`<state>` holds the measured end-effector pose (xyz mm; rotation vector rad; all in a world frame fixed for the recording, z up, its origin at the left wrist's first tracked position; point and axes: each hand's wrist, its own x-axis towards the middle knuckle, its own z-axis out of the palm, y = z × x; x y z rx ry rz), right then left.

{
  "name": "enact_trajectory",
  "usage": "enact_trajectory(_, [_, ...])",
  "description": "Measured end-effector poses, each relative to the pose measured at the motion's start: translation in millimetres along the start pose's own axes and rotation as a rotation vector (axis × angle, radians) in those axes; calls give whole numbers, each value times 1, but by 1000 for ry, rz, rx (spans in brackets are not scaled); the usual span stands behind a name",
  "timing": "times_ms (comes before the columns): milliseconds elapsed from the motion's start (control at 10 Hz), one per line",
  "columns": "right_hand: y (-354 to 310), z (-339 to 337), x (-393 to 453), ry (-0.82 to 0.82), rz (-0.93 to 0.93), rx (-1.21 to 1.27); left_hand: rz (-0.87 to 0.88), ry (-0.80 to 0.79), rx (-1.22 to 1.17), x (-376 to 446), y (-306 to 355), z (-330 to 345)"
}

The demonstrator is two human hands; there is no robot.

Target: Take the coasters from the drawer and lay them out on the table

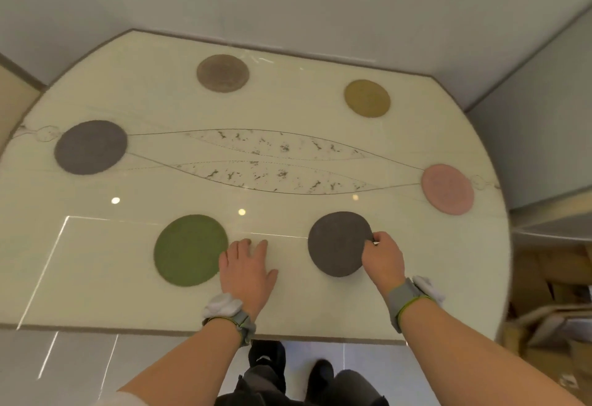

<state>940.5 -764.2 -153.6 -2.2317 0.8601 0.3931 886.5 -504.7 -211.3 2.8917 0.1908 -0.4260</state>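
Several round felt coasters lie spread on the glossy cream table (96, 277). A dark grey coaster (336, 242) lies near the front right, and my right hand (382, 260) pinches its right edge. A green coaster (189, 250) lies front left; my left hand (246, 272) rests flat on the table just right of it, fingers apart, holding nothing. Farther off lie a dark purple-grey coaster (90, 147), a brown coaster (222, 73), an ochre coaster (367, 98) and a pink coaster (447, 189). No drawer is in view.
The table's front edge (128, 330) runs just before my feet (267, 357). Grey walls stand close behind the table and to its right. Cardboard boxes (551, 296) sit on the floor at the right. A leaf-shaped line pattern crosses the table's middle.
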Motion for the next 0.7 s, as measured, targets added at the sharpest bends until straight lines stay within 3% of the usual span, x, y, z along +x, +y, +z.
enact_trajectory(200, [57, -40, 20, 88, 145, 161, 74, -145, 91, -20, 78, 28])
enact_trajectory(400, [99, -52, 28, 45, 280, 349, 11, -179, 165, -21, 103, 29])
enact_trajectory(700, [134, -63, 9, -46, 194, 335, -44, -140, 164, -39, 117, 24])
